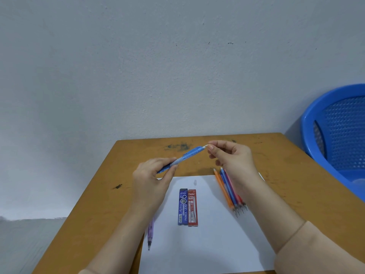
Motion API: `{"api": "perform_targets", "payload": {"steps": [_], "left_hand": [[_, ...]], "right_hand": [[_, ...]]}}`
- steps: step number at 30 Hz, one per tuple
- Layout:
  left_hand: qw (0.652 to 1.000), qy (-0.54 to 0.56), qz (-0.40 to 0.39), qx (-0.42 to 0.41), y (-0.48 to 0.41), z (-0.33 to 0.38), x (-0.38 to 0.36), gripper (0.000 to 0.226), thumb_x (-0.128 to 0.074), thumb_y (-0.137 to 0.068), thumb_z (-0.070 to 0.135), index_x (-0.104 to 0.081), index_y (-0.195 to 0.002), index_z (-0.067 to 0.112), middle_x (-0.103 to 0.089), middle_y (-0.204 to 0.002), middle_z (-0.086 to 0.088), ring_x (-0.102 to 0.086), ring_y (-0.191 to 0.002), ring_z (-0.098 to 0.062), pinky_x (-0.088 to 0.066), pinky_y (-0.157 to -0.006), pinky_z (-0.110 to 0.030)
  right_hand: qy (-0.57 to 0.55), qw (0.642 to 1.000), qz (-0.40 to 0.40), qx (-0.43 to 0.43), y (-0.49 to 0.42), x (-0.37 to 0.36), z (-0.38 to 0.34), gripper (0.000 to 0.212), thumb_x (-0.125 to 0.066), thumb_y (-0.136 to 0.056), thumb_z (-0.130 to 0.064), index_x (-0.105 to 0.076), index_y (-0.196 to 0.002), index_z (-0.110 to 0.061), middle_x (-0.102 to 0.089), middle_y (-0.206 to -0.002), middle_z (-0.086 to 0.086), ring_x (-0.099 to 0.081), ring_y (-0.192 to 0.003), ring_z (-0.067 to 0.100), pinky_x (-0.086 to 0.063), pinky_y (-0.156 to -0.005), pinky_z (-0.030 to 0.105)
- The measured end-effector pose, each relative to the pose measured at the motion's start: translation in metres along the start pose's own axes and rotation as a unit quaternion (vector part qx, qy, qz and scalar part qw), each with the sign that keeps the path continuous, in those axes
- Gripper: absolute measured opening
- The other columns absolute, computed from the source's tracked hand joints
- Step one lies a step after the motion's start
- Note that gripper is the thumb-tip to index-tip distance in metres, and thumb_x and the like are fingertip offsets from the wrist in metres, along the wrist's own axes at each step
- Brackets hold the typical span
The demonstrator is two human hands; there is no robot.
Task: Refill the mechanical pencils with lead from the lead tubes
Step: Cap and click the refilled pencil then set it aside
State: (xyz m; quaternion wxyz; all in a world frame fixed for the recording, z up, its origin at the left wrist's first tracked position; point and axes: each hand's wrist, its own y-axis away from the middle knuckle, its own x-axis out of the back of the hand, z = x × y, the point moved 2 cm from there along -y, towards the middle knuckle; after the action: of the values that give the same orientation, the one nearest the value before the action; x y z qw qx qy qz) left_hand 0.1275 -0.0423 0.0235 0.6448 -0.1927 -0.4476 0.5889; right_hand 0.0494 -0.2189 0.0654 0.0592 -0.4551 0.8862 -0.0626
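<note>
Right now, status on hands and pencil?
Left hand grips blue pencil. Right hand pinches its white end. Lead tubes untouched on paper. Nothing in the way.

Both of your hands are bare, the left hand (152, 175) and the right hand (231, 157) alike. On the thumb of the right hand one nail (210, 147) shows, short and rounded. Your right arm wears a long sleeve (320, 252) of pale beige cloth, plain and smooth, which sits close to the arm. Its cuff (289, 235) ends on the forearm, above the wrist, and shows as a thin curved line with a slightly darker edge. Your left forearm is bare down to the lower edge of the view; whether a sleeve begins there, I cannot tell.
</note>
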Motion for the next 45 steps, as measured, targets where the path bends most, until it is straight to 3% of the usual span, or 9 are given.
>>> {"api": "perform_targets", "payload": {"steps": [10,14,21,28,30,33,35,39,45], "left_hand": [[1.0,-0.005,0.003,-0.013,-0.001,0.001,0.0,0.02,-0.07,-0.079,0.028,-0.073,-0.098,0.025,-0.065,-0.092,0.022,-0.061,-0.087,-0.001,-0.055,-0.073,-0.039],[0.999,-0.023,0.007,-0.041,-0.003,0.0,0.001,0.025,-0.061,-0.081,0.036,-0.073,-0.098,0.023,-0.063,-0.092,0.022,-0.057,-0.087,0.003,-0.049,-0.073,-0.032],[0.989,-0.094,0.007,-0.118,-0.005,-0.005,0.004,0.024,-0.061,-0.084,0.03,-0.075,-0.097,0.016,-0.071,-0.084,0.008,-0.054,-0.08,0.0,-0.042,-0.07,-0.026],[0.989,-0.102,-0.004,-0.102,-0.006,-0.009,0.007,0.028,-0.058,-0.084,0.031,-0.075,-0.099,0.015,-0.072,-0.086,0.004,-0.054,-0.082,-0.002,-0.043,-0.071,-0.026],[0.989,-0.111,-0.011,-0.092,-0.006,-0.011,0.007,0.029,-0.057,-0.084,0.033,-0.074,-0.099,0.015,-0.072,-0.087,0.005,-0.054,-0.084,-0.003,-0.042,-0.072,-0.025],[0.99,-0.121,-0.004,-0.075,-0.007,-0.012,0.008,0.03,-0.056,-0.084,0.034,-0.074,-0.099,0.016,-0.072,-0.086,0.005,-0.054,-0.085,-0.002,-0.041,-0.073,-0.024],[0.99,-0.124,-0.002,-0.071,-0.007,-0.012,0.008,0.03,-0.056,-0.084,0.035,-0.074,-0.098,0.015,-0.072,-0.086,0.005,-0.055,-0.086,-0.003,-0.043,-0.073,-0.024],[0.99,-0.122,-0.011,-0.067,-0.007,-0.009,0.007,0.031,-0.056,-0.084,0.036,-0.074,-0.098,0.015,-0.072,-0.086,0.006,-0.054,-0.086,-0.002,-0.044,-0.072,-0.027],[0.99,-0.12,-0.014,-0.073,-0.007,-0.008,0.006,0.028,-0.06,-0.083,0.034,-0.074,-0.098,0.015,-0.072,-0.086,0.005,-0.055,-0.086,-0.003,-0.042,-0.073,-0.027]], "right_hand": [[-0.025,0.999,-0.019,-0.036,-0.002,0.0,0.002,0.008,-0.069,-0.083,-0.011,-0.073,-0.081,-0.018,-0.07,-0.073,-0.002,-0.061,-0.073,0.012,-0.048,-0.069,0.027],[0.061,0.998,-0.025,0.014,-0.004,0.003,-0.001,0.007,-0.068,-0.085,-0.011,-0.072,-0.083,-0.016,-0.067,-0.072,-0.002,-0.058,-0.067,0.003,-0.047,-0.06,0.012],[0.196,0.976,-0.035,0.085,-0.007,0.003,-0.002,0.018,-0.07,-0.084,-0.012,-0.07,-0.073,-0.026,-0.068,-0.077,-0.009,-0.059,-0.076,0.001,-0.045,-0.069,0.012],[0.111,0.991,-0.051,0.046,-0.004,-0.002,0.006,0.021,-0.075,-0.078,-0.009,-0.072,-0.068,-0.027,-0.069,-0.065,-0.011,-0.06,-0.066,-0.003,-0.045,-0.063,0.011],[0.099,0.993,-0.054,0.04,-0.006,-0.003,0.01,0.018,-0.074,-0.079,-0.009,-0.073,-0.073,-0.026,-0.068,-0.065,-0.011,-0.059,-0.064,-0.005,-0.043,-0.061,0.01],[0.088,0.994,-0.066,0.02,-0.009,-0.002,0.019,0.019,-0.071,-0.082,-0.005,-0.071,-0.089,-0.022,-0.068,-0.077,-0.004,-0.063,-0.077,0.005,-0.047,-0.068,0.012],[0.155,0.982,-0.105,-0.014,-0.01,-0.005,0.029,0.022,-0.07,-0.082,-0.005,-0.071,-0.097,-0.021,-0.069,-0.087,-0.003,-0.064,-0.085,0.01,-0.047,-0.072,0.014],[0.353,0.921,-0.164,-0.014,-0.008,-0.008,0.041,0.021,-0.07,-0.084,-0.018,-0.072,-0.104,-0.023,-0.062,-0.085,-0.011,-0.054,-0.079,0.001,-0.037,-0.062,0.008],[0.403,0.9,-0.166,0.001,-0.006,-0.014,0.043,0.021,-0.067,-0.087,-0.024,-0.071,-0.107,-0.027,-0.06,-0.098,-0.008,-0.052,-0.085,0.003,-0.033,-0.056,0.006]]}}
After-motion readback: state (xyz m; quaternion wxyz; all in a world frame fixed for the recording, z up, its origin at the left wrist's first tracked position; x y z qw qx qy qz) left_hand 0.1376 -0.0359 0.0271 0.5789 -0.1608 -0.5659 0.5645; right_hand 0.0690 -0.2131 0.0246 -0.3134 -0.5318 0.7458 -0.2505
